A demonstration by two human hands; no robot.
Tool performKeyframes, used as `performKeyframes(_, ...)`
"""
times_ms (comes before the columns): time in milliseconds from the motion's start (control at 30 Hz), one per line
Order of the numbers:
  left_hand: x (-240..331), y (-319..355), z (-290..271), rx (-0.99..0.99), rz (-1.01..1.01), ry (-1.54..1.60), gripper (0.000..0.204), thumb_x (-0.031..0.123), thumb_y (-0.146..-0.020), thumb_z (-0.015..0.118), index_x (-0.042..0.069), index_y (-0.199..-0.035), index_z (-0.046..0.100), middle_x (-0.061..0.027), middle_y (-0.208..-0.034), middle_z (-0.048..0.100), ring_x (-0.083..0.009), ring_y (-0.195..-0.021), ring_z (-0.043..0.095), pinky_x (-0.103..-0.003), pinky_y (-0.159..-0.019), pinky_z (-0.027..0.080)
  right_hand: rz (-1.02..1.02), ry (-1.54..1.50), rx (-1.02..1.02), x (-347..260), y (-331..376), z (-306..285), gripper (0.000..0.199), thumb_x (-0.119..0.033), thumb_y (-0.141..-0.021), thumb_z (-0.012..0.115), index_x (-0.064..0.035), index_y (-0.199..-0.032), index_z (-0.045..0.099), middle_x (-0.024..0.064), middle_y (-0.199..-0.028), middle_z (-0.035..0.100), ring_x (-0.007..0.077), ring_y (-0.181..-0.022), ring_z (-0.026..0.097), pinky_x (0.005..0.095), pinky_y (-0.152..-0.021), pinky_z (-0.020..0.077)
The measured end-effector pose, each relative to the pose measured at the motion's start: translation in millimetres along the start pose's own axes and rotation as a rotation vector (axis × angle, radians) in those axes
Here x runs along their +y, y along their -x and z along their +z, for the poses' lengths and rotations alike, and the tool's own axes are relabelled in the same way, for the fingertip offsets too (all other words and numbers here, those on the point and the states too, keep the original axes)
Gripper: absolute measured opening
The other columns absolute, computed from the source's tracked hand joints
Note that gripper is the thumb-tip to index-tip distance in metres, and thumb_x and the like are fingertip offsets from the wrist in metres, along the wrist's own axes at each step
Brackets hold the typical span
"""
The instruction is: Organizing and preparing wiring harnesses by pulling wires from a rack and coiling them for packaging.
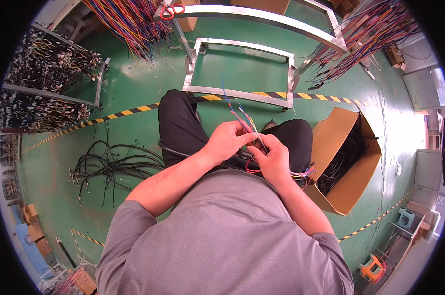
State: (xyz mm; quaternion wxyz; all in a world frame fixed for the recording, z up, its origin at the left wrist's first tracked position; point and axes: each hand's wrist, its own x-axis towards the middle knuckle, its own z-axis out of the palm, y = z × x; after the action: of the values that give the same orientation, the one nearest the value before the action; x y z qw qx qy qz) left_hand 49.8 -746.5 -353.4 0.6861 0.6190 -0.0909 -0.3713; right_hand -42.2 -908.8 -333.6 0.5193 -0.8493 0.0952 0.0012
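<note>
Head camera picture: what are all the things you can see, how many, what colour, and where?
thin coloured wires: a few, blue, red and pink, pinched in both hands above the lap
brown cardboard box: one, open, dark cables inside, on the floor at the person's right
black cable bundle: one loose heap, on the green floor at the left
silver metal frame: one, rectangular, on the floor ahead
red-handled scissors: one pair, on the metal rack at the top
hanging coloured wire bunches: two, top left and top right
yellow-black floor tape: stripes across the floor
left hand: one, gripping the wires
right hand: one, pinching the wires
</note>
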Motion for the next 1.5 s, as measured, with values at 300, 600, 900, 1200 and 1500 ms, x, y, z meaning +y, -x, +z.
performKeyframes(300,1,-1,-6,-0.012,0.04,-0.17,0.015,0.014,-0.099,0.072,0.0,-0.1,0.072,-0.0036,-0.091,0.072,-0.0087,-0.082,0.063,-0.028,-0.075,0.053,0.094,-0.204,0.042,9,2,-3,0.019,-0.003,-0.096,0.07,0.0007,-0.115,0.073,-0.0031,-0.092,0.065,0.0042,-0.076,0.054,0.0219,-0.068,0.0447)
performKeyframes(600,5,5,3,-0.02,0.107,-0.585,0.025,0.02,-0.094,0.075,-0.004,-0.101,0.074,-0.0096,-0.078,0.072,-0.0132,-0.069,0.064,-0.032,-0.065,0.051,-0.084,0.005,0.026,13,-13,-4,0.016,-0.002,-0.1,0.057,-0.001,-0.112,0.068,0.0121,-0.094,0.062,0.0233,-0.086,0.062,0.0326,-0.08,0.0502)
performKeyframes(900,1,6,8,-0.016,0.314,-0.843,0.024,0.02,-0.091,0.071,0.0,-0.103,0.074,-0.0212,-0.088,0.073,-0.0403,-0.082,0.071,-0.044,-0.072,0.055,-0.129,-0.012,0.109,2,-8,4,0.02,-0.003,-0.092,0.071,-0.0012,-0.112,0.071,0.0126,-0.085,0.064,0.0244,-0.076,0.064,0.0367,-0.069,0.0499)
performKeyframes(1200,-3,8,10,-0.135,0.25,-0.899,0.025,0.027,-0.089,0.076,0.003,-0.089,0.073,-0.0169,-0.084,0.072,-0.0381,-0.082,0.07,-0.047,-0.073,0.055,0.344,-0.646,0.068,34,-18,-9,0.013,-0.013,-0.105,0.063,-0.0014,-0.102,0.068,0.005,-0.095,0.074,0.0109,-0.076,0.065,0.0258,-0.07,0.0533)
performKeyframes(1500,-3,5,21,-0.417,0.16,-1.218,0.027,0.033,-0.09,0.074,0.006,-0.093,0.071,-0.0155,-0.084,0.071,-0.0392,-0.084,0.07,-0.051,-0.076,0.055,0.465,-0.926,0.048,4,-37,-24,0.02,-0.023,-0.114,0.041,-0.0058,-0.112,0.052,0.0147,-0.107,0.072,0.0236,-0.087,0.071,0.0371,-0.079,0.0593)
